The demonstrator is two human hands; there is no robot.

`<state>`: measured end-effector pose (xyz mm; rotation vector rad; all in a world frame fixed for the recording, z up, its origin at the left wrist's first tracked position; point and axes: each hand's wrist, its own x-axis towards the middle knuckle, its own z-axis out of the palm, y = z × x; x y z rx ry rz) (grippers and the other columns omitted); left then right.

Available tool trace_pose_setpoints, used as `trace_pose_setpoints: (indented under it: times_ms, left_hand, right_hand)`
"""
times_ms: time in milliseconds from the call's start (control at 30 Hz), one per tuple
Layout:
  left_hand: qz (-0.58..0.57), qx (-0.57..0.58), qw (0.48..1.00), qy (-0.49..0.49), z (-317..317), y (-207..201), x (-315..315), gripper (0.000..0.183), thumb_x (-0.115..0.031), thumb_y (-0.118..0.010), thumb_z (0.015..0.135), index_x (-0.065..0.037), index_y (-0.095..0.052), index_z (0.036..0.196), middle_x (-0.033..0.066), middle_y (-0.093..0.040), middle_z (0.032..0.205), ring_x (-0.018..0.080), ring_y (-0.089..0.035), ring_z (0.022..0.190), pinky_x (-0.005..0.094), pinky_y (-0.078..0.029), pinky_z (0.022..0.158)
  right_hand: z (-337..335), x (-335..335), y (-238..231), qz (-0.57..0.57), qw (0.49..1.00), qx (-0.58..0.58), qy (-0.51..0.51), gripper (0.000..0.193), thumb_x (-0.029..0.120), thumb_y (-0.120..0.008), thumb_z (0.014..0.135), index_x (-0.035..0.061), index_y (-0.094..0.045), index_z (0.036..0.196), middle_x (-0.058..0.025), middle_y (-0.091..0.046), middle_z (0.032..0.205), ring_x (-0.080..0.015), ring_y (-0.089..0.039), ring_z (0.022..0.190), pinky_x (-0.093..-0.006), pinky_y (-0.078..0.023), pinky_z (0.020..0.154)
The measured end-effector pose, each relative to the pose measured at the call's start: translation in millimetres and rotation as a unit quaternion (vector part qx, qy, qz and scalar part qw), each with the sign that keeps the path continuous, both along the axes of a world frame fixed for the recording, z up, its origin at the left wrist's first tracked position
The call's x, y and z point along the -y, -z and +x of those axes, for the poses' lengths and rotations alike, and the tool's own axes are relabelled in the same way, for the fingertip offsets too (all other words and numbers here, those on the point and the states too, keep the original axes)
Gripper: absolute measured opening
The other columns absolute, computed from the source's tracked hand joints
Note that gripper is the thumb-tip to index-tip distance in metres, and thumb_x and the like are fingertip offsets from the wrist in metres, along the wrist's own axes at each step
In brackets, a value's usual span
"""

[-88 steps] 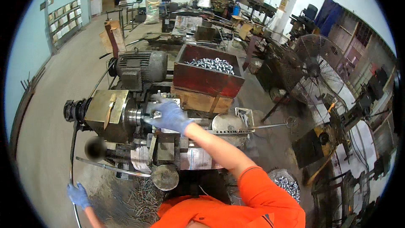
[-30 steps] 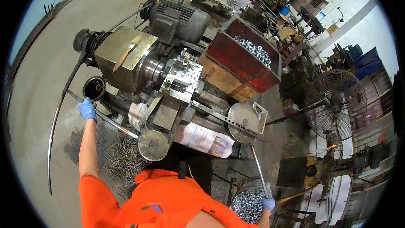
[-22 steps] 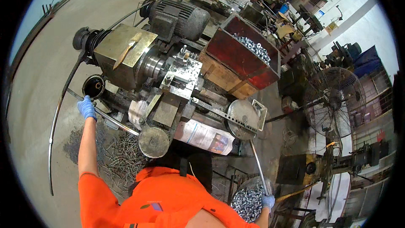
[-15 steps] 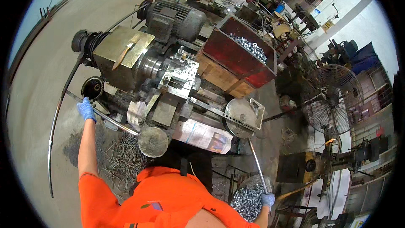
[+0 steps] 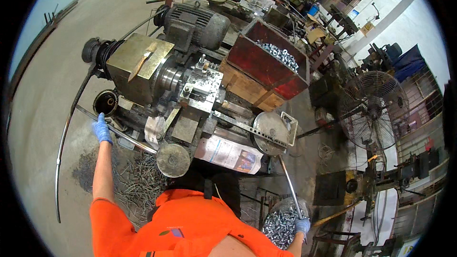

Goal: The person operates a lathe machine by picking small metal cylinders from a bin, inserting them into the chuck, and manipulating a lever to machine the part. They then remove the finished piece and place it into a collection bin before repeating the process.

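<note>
Both my hands wear blue gloves. At the left, my left hand (image 5: 101,129) is closed around a long steel lever bar (image 5: 131,139), which runs to a round metal hub (image 5: 172,160) at the front of a lathe-like machine. Low at the right, my right hand (image 5: 302,227) grips the lower end of another steel lever (image 5: 289,181). That lever slopes down from beneath a round metal disc (image 5: 270,133). Below it, partly behind my right hand, a round basket (image 5: 278,203) holds many small shiny metal pieces. The machine's spindle (image 5: 170,79) faces a bright metal tool block (image 5: 202,88).
A red box (image 5: 266,69) of small metal parts stands on a wooden block behind the tool block. An electric motor (image 5: 197,26) sits at the back. Metal shavings (image 5: 140,181) litter the floor at the left. A caged fan (image 5: 373,109) stands at the right.
My left hand has shifted slightly right and down, still on its lever bar. My right hand stays at the end of its lever. The view has moved a little.
</note>
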<state>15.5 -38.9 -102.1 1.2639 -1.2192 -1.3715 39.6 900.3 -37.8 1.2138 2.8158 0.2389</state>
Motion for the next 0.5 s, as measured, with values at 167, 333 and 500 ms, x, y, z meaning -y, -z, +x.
trace_pose_setpoints:
  times_ms: [167, 333, 500]
  left_hand:
    - [0.019, -0.035, 0.999, 0.026, 3.7, -31.0, -27.6, 0.027, -0.027, -0.061, 0.084, -0.002, -0.053, 0.085, 0.0123, -0.058, 0.057, 0.0204, -0.052, 0.039, 0.0327, -0.044, 0.038]
    - [0.007, -0.052, 0.999, 0.000, 2.9, -34.4, -30.7, 0.026, -0.027, -0.060, 0.085, -0.002, -0.055, 0.087, 0.0112, -0.056, 0.054, 0.0187, -0.050, 0.038, 0.0325, -0.042, 0.037]
    - [0.011, -0.039, 0.999, 0.011, 5.0, -30.3, -27.6, 0.025, -0.027, -0.059, 0.085, -0.002, -0.055, 0.087, 0.0107, -0.056, 0.055, 0.0185, -0.050, 0.038, 0.0325, -0.042, 0.037]
  right_hand:
    - [-2.2, 16.0, -15.4, -0.027, 0.999, 0.018, -0.010, 0.040, 0.034, -0.066, 0.065, -0.0001, -0.067, 0.085, -0.0249, -0.063, 0.090, -0.0370, -0.062, 0.089, -0.0414, -0.049, 0.078]
    - [-2.9, 30.9, -25.9, -0.029, 0.999, 0.034, 0.002, 0.040, 0.035, -0.066, 0.065, 0.0006, -0.067, 0.085, -0.0261, -0.062, 0.093, -0.0375, -0.061, 0.090, -0.0423, -0.049, 0.078]
    - [0.9, 28.6, -19.3, -0.030, 0.999, 0.001, -0.014, 0.037, 0.033, -0.067, 0.060, 0.0013, -0.068, 0.079, -0.0247, -0.063, 0.085, -0.0367, -0.063, 0.083, -0.0419, -0.050, 0.075]
